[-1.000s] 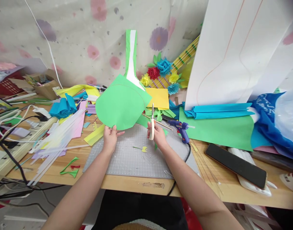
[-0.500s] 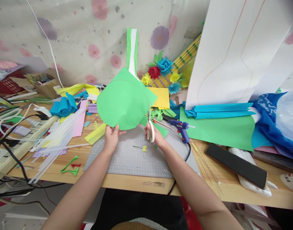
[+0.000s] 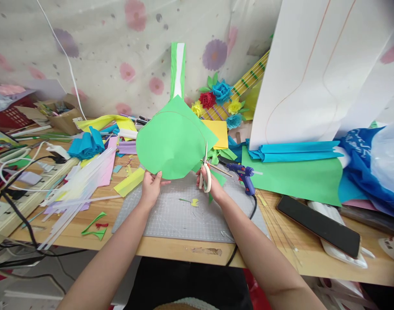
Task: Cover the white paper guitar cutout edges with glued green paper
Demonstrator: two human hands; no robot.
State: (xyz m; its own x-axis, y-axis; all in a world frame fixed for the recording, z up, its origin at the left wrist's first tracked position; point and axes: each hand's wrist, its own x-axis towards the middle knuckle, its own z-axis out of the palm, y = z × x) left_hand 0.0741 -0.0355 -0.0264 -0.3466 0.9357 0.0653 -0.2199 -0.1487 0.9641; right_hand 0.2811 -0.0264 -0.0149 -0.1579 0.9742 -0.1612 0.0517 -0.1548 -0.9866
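My left hand (image 3: 151, 187) pinches the lower edge of a green paper sheet (image 3: 169, 144), thumb in front. The sheet is held up over the desk; its left and lower edges are rounded, while corners remain at the top and right. A thin curved line is drawn near its upper edge. In my right hand (image 3: 210, 183) are scissors (image 3: 206, 172) with cream handles, blades pointing up at the sheet's right edge. Beneath both hands lies a grey cutting mat (image 3: 184, 219) with small yellow and green scraps on it.
Right of my hands rests a blue glue gun (image 3: 244, 173) with its cord. Clear glue sticks (image 3: 77, 193) and a power strip (image 3: 32, 198) lie left. A phone (image 3: 319, 226) sits at right. Behind stand a paper-flowered yellow guitar shape (image 3: 245, 86) and a white board (image 3: 300, 73).
The green sheet has shifted slightly right and turned a little. The scissors have moved slightly right with my right hand, still at the sheet's right edge.
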